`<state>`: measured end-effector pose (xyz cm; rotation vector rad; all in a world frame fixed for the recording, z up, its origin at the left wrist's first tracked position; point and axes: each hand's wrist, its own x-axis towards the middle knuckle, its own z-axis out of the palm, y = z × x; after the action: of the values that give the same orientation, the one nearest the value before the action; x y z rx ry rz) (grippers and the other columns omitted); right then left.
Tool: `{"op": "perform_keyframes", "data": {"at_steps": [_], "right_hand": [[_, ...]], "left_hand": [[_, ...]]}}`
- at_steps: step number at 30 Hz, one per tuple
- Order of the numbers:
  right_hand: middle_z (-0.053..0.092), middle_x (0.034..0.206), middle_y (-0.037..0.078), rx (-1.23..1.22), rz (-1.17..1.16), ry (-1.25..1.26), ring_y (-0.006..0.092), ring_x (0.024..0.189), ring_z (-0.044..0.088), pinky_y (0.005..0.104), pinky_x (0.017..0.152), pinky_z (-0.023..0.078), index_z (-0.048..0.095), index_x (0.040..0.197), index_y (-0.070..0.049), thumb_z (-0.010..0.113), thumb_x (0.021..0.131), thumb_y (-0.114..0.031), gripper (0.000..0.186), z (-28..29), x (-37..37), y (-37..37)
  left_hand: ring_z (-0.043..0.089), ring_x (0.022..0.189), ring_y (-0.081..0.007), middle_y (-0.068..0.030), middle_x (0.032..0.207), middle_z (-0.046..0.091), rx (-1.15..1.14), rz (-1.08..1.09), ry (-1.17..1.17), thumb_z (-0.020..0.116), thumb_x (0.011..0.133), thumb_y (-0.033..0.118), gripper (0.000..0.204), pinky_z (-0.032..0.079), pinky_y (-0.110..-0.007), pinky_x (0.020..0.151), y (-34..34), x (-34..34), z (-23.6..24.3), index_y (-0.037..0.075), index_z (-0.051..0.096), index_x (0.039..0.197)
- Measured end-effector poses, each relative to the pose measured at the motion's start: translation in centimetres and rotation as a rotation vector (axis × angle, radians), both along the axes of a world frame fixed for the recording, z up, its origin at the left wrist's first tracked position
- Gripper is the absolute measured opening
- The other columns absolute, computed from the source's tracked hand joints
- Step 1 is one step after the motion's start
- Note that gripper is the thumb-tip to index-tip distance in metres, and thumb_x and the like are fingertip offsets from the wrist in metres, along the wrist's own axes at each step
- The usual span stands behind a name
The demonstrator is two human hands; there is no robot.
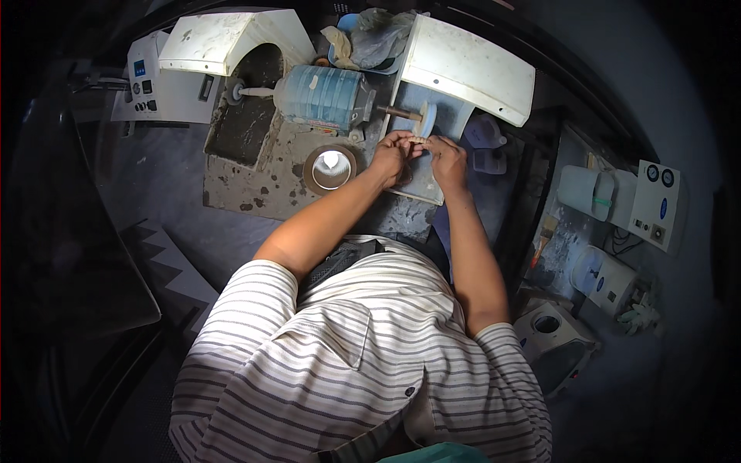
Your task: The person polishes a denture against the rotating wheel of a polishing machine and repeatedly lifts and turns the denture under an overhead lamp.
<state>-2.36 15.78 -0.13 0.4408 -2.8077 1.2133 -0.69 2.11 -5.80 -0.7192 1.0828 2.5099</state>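
My left hand (pixel 392 156) and my right hand (pixel 447 160) meet in front of the right-hand hood. Between their fingertips they pinch a small cream-coloured dental piece (pixel 419 140) that looks like a row of teeth. Fingers cover most of its ends. Just beyond it is a pale blue-white polishing wheel (pixel 429 118) on the spindle of a bench lathe. The piece is at the wheel's near edge; whether they touch I cannot tell. Blue plastic wraps the lathe's motor (pixel 319 96). A second small wheel (pixel 235 91) sits on the motor's left spindle.
White hoods cover a left tray (pixel 241 157) and a right tray (pixel 423 190). A round brown-rimmed bowl (pixel 331 169) stands left of my left forearm. Rightward are a control box (pixel 656 207), a brush (pixel 544 241) and small machines. A blue basin (pixel 345 48) with bags lies behind.
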Motion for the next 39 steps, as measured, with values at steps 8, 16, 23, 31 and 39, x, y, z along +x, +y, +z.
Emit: {"op": "perform_keyframes", "data": {"at_steps": [8, 16, 23, 31, 39], "right_hand": [[0.063, 0.083, 0.017, 0.006, 0.032, 0.13, 0.0347, 0.078, 0.062, 0.0391, 0.066, 0.052, 0.064, 0.086, 0.001, 0.053, 0.073, 0.008, 0.018, 0.7, 0.3, -0.6], [0.066, 0.087, 0.016, 0.159, -0.094, -0.02, 0.0332, 0.078, 0.064, 0.0392, 0.067, 0.05, 0.069, 0.093, -0.004, 0.062, 0.081, -0.01, 0.015, -1.1, 0.0, 0.1], [0.066, 0.079, 0.015, 0.058, -0.157, -0.17, 0.0326, 0.071, 0.063, 0.0378, 0.065, 0.047, 0.069, 0.086, -0.005, 0.066, 0.079, -0.02, 0.017, -0.6, -0.2, -0.1], [0.064, 0.079, 0.015, 0.042, -0.133, -0.232, 0.0347, 0.073, 0.061, 0.041, 0.068, 0.045, 0.067, 0.082, -0.008, 0.065, 0.079, -0.022, 0.014, -0.5, -0.5, -0.4], [0.065, 0.073, 0.013, 0.08, -0.128, -0.147, 0.0277, 0.065, 0.063, 0.0352, 0.062, 0.048, 0.069, 0.085, -0.006, 0.067, 0.079, -0.022, 0.017, -0.8, -0.3, 0.0]], "left_hand": [[0.058, 0.099, -0.0281, -0.0184, 0.104, 0.056, 0.17, 0.097, -0.108, 0.035, 0.095, -0.003, 0.017, 0.051, -0.039, 0.091, -0.5, -0.2, 1.0, -0.003, 0.043, 0.11], [0.062, 0.071, -0.0211, -0.0156, 0.098, 0.061, -0.11, -0.194, 0.012, 0.037, 0.097, 0.004, 0.019, 0.055, -0.032, 0.067, -1.1, -0.7, 0.7, -0.004, 0.047, 0.111], [0.057, 0.06, -0.0138, -0.0065, 0.083, 0.06, -0.252, -0.254, 0.117, 0.038, 0.098, 0.011, 0.019, 0.051, -0.028, 0.057, -0.8, -0.3, 1.0, 0.0, 0.052, 0.104], [0.06, 0.062, -0.0156, -0.008, 0.084, 0.06, -0.225, -0.265, 0.193, 0.036, 0.098, 0.009, 0.019, 0.053, -0.029, 0.059, -0.6, -0.4, 1.1, 0.0, 0.052, 0.103], [0.062, 0.066, -0.0172, -0.0091, 0.088, 0.063, -0.193, -0.371, 0.234, 0.052, 0.093, 0.01, 0.014, 0.052, -0.029, 0.058, -2.4, -0.7, 1.6, -0.003, 0.055, 0.098]]}}
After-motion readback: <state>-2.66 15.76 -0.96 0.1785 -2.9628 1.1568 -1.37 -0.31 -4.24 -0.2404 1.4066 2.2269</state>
